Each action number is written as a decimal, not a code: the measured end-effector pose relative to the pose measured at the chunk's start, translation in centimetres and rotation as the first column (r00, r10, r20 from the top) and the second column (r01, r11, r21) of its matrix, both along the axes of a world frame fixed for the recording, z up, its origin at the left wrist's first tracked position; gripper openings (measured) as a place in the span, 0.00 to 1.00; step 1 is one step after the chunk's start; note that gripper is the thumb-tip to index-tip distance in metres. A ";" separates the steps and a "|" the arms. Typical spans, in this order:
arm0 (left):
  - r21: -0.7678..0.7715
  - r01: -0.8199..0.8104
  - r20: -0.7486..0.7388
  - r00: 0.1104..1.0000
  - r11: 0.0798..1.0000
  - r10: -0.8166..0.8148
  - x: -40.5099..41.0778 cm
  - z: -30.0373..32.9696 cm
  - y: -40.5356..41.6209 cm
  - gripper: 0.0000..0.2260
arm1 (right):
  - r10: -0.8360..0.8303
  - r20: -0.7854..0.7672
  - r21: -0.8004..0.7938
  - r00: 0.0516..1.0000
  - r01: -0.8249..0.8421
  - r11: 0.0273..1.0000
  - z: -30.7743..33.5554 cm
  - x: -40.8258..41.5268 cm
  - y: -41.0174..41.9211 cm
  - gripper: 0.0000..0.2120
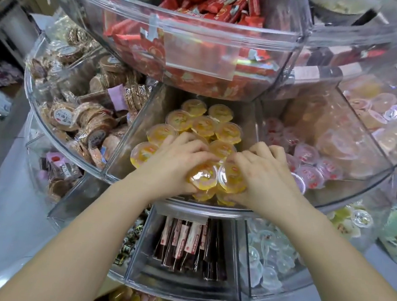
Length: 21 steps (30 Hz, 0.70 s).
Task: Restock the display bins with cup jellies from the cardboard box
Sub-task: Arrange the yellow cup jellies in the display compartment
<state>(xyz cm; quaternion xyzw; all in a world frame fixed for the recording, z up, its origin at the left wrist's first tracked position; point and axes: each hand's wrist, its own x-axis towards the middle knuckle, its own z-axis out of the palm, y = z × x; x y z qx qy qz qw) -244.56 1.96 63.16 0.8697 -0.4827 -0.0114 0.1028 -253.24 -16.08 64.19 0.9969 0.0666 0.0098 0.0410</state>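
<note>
A clear wedge-shaped display bin [129, 148] in the middle tier holds several orange cup jellies [203, 124]. Both my hands are inside its front part. My left hand [179, 163] curls its fingers round a cluster of orange cup jellies [203, 177], and my right hand [260, 173] grips the same cluster from the other side at another cup [231, 177]. More orange cups show beneath the hands at the bin's front rim. The cardboard box is not in view.
Neighbouring wedges hold wrapped round biscuits [79, 117] on the left and red-lidded cup jellies [310, 166] on the right. An upper tier with red wrapped sweets [203, 41] overhangs the bin. Below are dark snack sticks [188, 244] and clear jelly cups [267, 254].
</note>
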 end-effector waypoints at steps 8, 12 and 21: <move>-0.099 -0.081 -0.200 0.978 0.992 0.060 0.2 -0.2 1.2 0.28 | 0.092 -0.042 0.096 0.995 -0.087 0.992 1.1 -0.5 -1.5 0.28; -0.087 -0.097 -0.293 0.954 0.991 0.068 0.5 -0.1 1.0 0.28 | 0.088 -0.072 0.081 0.994 -0.082 0.993 1.0 -0.5 -1.8 0.30; -0.055 0.030 -0.026 0.999 0.998 -0.031 0.2 0.2 0.8 0.23 | 0.085 0.071 0.074 0.994 -0.090 0.993 0.1 -0.1 -1.6 0.24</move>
